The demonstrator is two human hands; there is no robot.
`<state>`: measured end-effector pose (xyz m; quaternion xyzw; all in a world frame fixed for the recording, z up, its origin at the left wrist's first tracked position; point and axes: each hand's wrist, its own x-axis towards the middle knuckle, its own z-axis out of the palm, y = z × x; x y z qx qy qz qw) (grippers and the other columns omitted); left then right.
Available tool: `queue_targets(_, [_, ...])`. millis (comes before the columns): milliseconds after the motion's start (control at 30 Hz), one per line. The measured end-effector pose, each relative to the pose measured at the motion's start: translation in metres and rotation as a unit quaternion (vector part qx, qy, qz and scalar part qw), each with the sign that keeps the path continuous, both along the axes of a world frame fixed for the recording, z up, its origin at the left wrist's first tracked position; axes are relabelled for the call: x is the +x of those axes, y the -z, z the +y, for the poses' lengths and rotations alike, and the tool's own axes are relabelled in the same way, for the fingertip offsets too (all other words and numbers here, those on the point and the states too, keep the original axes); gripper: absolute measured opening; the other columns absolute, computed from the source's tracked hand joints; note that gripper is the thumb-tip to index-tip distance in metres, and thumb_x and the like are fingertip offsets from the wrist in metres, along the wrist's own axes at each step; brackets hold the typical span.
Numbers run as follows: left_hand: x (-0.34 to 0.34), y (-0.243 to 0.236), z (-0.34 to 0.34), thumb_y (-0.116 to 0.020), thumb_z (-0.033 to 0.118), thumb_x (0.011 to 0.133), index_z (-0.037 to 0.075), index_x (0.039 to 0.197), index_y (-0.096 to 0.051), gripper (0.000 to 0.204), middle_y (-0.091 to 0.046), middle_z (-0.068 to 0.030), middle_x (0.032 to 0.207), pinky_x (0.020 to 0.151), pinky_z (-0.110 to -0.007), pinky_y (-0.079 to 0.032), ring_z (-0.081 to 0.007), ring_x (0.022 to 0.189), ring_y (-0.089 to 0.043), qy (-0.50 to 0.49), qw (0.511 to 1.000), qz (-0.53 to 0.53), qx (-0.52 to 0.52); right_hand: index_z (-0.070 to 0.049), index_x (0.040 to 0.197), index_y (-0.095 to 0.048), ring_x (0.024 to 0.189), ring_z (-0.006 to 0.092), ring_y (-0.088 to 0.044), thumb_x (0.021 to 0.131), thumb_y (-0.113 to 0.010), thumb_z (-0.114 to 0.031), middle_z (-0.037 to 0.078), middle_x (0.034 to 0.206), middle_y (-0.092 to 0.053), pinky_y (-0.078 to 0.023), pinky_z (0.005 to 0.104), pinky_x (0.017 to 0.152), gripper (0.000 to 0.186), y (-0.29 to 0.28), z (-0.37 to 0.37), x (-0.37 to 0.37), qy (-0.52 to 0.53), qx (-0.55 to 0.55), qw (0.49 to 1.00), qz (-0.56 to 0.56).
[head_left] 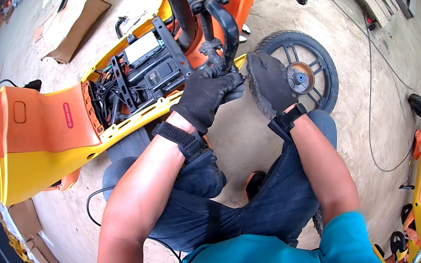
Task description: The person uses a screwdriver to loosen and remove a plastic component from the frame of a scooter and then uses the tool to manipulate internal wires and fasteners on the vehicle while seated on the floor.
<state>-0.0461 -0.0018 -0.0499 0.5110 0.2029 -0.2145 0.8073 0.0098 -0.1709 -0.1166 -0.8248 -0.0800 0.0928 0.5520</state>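
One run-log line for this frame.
left hand: gripping black frame bracket | right hand: on bracket, beside wheel | scooter body: on its side
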Motion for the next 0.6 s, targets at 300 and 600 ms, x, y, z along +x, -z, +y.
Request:
queue_targets(300, [-0.001,-0.001,-0.002,-0.061,0.013,0.094,0.0,0.11,-0.059,0.021,-0.065,-0.0077,0.094,0.07,-0.025,-0.056,-0.014,0.08,-0.065,-0.003,0.998,0.047,-0.048,0.004,0.091,-0.051,0.077,0.0308,-0.053,0.094,-0.052,-0.02,0.02,0.082,-0.055,-0.042,0.0387,0.074,0.024,0.0,0.001,0.009,0.013,-0.036,0.996,-0.079])
queue_targets(600, [-0.002,0.0,-0.011,-0.064,0.016,0.093,-0.001,0.102,-0.066,0.02,-0.068,-0.0065,0.085,0.063,-0.022,-0.052,-0.0102,0.069,-0.063,-0.018,0.999,0.027,0.017,0.004,0.097,-0.055,0.085,0.0297,-0.058,0.095,-0.05,-0.019,0.02,0.092,-0.06,-0.044,0.0376,0.075,0.024,0.035,-0.006,0.011,-0.06,-0.117,0.974,-0.186])
